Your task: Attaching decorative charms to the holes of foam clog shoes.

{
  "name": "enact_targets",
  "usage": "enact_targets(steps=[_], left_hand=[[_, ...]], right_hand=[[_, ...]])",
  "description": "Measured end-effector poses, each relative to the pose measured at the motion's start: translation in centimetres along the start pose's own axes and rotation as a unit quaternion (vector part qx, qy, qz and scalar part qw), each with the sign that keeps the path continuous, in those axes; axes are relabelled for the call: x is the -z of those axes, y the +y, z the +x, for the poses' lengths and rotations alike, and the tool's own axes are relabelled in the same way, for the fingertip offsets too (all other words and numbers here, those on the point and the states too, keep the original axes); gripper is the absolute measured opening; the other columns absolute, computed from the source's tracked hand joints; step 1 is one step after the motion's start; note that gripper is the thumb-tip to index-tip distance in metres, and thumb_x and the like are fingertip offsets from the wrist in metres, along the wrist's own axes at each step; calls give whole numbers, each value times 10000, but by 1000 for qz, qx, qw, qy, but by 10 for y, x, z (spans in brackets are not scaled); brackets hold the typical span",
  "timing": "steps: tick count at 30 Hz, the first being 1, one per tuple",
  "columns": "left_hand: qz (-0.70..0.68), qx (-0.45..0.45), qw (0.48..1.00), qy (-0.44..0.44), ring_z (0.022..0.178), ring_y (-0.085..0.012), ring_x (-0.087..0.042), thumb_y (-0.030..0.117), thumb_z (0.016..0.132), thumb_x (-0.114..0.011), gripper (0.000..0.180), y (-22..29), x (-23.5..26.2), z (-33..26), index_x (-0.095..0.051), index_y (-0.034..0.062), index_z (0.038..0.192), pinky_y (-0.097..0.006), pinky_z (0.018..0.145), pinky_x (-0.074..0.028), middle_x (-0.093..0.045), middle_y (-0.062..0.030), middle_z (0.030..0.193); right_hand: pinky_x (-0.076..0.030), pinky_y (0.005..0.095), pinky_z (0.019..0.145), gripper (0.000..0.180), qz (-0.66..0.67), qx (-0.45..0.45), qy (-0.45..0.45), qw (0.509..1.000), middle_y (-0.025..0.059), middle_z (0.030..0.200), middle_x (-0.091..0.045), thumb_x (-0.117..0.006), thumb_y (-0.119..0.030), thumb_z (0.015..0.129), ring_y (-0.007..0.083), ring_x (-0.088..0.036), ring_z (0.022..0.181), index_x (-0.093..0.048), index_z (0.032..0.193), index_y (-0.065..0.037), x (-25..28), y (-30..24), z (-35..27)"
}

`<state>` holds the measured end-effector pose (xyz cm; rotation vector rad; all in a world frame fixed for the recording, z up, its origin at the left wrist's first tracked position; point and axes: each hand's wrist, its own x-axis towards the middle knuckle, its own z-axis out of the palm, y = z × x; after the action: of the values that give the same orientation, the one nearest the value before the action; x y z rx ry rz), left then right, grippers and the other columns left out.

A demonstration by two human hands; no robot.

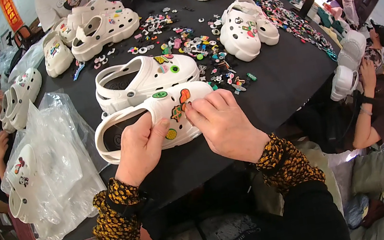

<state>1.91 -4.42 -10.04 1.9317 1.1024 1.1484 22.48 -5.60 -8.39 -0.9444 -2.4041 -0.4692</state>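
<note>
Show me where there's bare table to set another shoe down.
Largest bare patch: black table, right of the right hand, below the charms. A smaller one lies below the held shoe. Crowded: far left, with white shoes; near left, under the plastic bag.

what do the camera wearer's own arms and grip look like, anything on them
The left grip and right grip are ungloved hands. The left cuff and right cuff are loose, gathered fabric in a mottled black and golden-yellow print, running up from the wrists. Plain black sleeves show higher up, toward the elbows. No cables show.
</note>
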Motion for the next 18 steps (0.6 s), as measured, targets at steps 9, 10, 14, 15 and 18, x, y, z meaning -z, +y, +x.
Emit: enact_targets(steps=[9, 10, 14, 15, 18], left_hand=[[-6, 31, 999, 22, 562, -121, -514, 182, 887, -572, 229, 16, 13, 2, -595, -46, 878, -278, 555, -433, -594, -79, 625], [0, 77, 997, -12, 662, -94, -534, 163, 896, -550, 219, 18, 20, 1, -605, -44, 945, -260, 608, -444, -620, -52, 728], [37, 97, 994, -44, 637, -104, -524, 154, 875, -568, 198, 16, 24, 0, -573, -43, 858, -274, 587, -433, -603, -68, 707], [45, 75, 995, -39, 532, -145, -501, 173, 854, -594, 255, 16, 22, 2, -528, -45, 740, -310, 519, -412, -565, -121, 597], [161, 82, 982, -50, 533, -247, -540, 177, 846, -598, 234, 17, 31, 4, -550, -36, 761, -348, 533, -432, -565, -168, 615]], right_hand=[[-413, 376, 831, 307, 92, -108, 124, 982, 67, 923, -575, -578, 52, 692, 256, -546, 906, -654, 957, -82, 56, 43, -6], [-422, 375, 839, 306, 102, -129, 144, 976, 84, 943, -585, -561, 61, 709, 274, -551, 926, -655, 960, -87, 63, 51, -3], [-464, 355, 775, 218, 159, -172, 187, 954, 122, 867, -601, -548, 25, 761, 266, -590, 820, -653, 945, -30, 73, 95, 20], [-472, 350, 761, 202, 156, -175, 194, 952, 131, 860, -606, -541, -6, 782, 264, -597, 803, -652, 950, -18, 73, 107, 26], [-482, 343, 757, 200, 168, -197, 197, 946, 146, 875, -626, -530, -64, 808, 266, -612, 808, -658, 951, -7, 58, 137, 44]])
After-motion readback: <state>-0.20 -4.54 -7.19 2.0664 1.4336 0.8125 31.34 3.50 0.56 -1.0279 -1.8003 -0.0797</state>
